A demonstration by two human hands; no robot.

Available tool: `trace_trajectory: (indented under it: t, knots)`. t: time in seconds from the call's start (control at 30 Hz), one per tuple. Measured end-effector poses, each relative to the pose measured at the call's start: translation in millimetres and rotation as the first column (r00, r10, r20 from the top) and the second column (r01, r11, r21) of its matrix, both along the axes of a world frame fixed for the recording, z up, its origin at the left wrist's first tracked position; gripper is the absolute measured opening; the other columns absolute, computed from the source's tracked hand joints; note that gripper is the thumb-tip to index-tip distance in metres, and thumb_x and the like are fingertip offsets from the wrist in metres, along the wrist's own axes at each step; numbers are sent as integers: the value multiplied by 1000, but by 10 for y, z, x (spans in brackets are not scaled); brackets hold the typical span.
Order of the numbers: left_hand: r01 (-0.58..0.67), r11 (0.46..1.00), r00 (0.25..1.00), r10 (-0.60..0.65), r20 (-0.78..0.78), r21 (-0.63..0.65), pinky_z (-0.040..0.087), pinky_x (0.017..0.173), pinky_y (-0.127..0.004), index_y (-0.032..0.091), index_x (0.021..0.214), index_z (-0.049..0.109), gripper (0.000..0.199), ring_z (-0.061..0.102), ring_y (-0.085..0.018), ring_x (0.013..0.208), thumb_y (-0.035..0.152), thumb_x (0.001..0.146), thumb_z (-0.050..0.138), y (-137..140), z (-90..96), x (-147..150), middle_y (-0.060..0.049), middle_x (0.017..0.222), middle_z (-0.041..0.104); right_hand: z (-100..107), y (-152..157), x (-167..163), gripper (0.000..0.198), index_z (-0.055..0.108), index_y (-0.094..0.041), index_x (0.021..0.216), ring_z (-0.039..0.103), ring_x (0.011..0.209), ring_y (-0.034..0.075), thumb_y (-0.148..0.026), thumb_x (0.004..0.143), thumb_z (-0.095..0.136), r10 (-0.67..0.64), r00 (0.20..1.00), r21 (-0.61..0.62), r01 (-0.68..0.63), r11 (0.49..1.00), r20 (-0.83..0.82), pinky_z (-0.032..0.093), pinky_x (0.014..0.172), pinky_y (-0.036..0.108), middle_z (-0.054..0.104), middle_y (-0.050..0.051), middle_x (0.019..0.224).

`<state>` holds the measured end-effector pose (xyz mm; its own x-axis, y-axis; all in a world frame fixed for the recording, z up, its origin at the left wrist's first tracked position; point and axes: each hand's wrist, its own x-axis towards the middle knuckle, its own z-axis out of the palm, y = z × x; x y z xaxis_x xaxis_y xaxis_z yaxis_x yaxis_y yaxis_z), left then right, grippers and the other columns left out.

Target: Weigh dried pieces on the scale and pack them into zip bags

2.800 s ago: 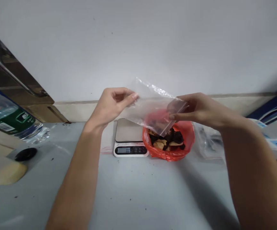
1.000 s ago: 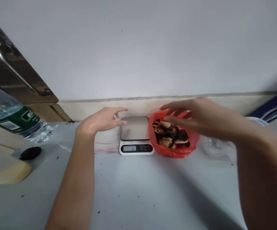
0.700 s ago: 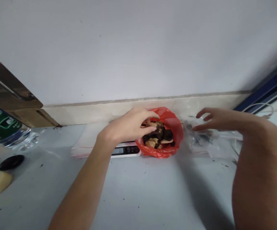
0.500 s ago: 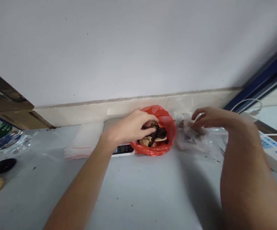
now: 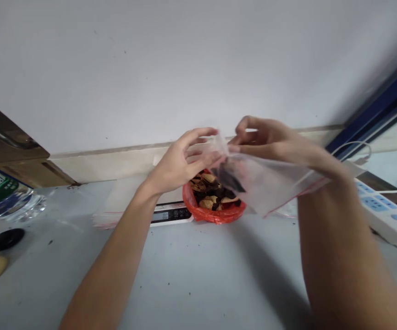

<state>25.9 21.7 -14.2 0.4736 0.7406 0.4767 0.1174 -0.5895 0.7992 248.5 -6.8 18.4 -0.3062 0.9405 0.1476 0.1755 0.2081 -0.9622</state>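
Observation:
A clear zip bag point(image 5: 274, 183) with a red edge hangs in the air between my hands, with dark pieces point(image 5: 231, 176) in its left end. My right hand point(image 5: 270, 142) pinches the bag from the right. From the other side, my left hand point(image 5: 188, 160) has its curved fingers and thumb around the bag's left end; the contact is blurred. Below them sits an open red plastic bag point(image 5: 215, 216) with its edge rolled down, filled with dried brown and black pieces point(image 5: 208, 201), partly hidden by the clear bag.
A digital scale point(image 5: 171, 214) reading about 0.0 lies left of the red bag. Flat clear bags point(image 5: 111, 206) are stacked beside it. A large water bottle point(image 5: 9, 192) and a black lid point(image 5: 4, 240) are at left, a power strip point(image 5: 377, 204) at right. The wall point(image 5: 198, 68) rises behind.
My right hand has lifted the clear bag from the table and brought it left over the red bag. My left hand has come up out of the dried pieces to the clear bag.

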Motion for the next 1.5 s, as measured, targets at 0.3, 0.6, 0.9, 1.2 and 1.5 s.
trace_trajectory:
  t: [0.3, 0.6, 0.9, 1.2, 1.5]
  knots:
    - [-385, 912, 913, 399, 81, -144, 60, 63, -24, 24, 93, 54, 26, 73, -14, 64, 17, 81, 76, 94, 166, -386, 7, 69, 62, -204, 154, -131, 66, 74, -24, 102, 75, 79, 23, -84, 76, 74, 68, 991, -340, -103, 935, -112, 63, 69, 33, 77, 7, 86]
    - [-671, 732, 718, 681, -145, 117, 62, 80, -32, 21, 116, 67, 39, 73, -18, 86, 10, 79, 77, 148, 104, -427, -3, 100, 69, -209, 208, -212, 36, 69, -22, 57, 59, 59, 14, -45, 61, 96, 101, 987, -192, -75, 979, 128, 49, 55, 28, 67, 2, 62]
    - [-49, 974, 891, -56, -451, -219, 54, 68, -28, 18, 87, 83, 17, 72, -18, 75, 34, 88, 76, -28, 200, -306, -4, 83, 82, -322, 270, -413, 47, 71, -18, 64, 52, 58, 12, -59, 61, 94, 111, 986, -104, -99, 990, 121, 40, 56, 27, 64, 1, 61]
    - [21, 969, 917, -117, -381, -245, 56, 69, -27, 21, 70, 81, 24, 72, -16, 68, 20, 90, 68, 33, 180, -374, -3, 69, 78, -309, 260, -448, 45, 72, -17, 65, 49, 54, 10, -56, 64, 95, 167, 984, -84, -162, 983, 55, 38, 53, 26, 62, -2, 58]
    - [-30, 967, 926, -68, -372, -252, 53, 62, -27, 20, 72, 83, 20, 68, -16, 62, 14, 82, 67, 31, 133, -317, -3, 66, 76, -249, 216, -424, 13, 79, -18, 71, 58, 62, 14, -31, 72, 77, 87, 967, -46, -78, 996, 239, 47, 59, 27, 72, 3, 69]
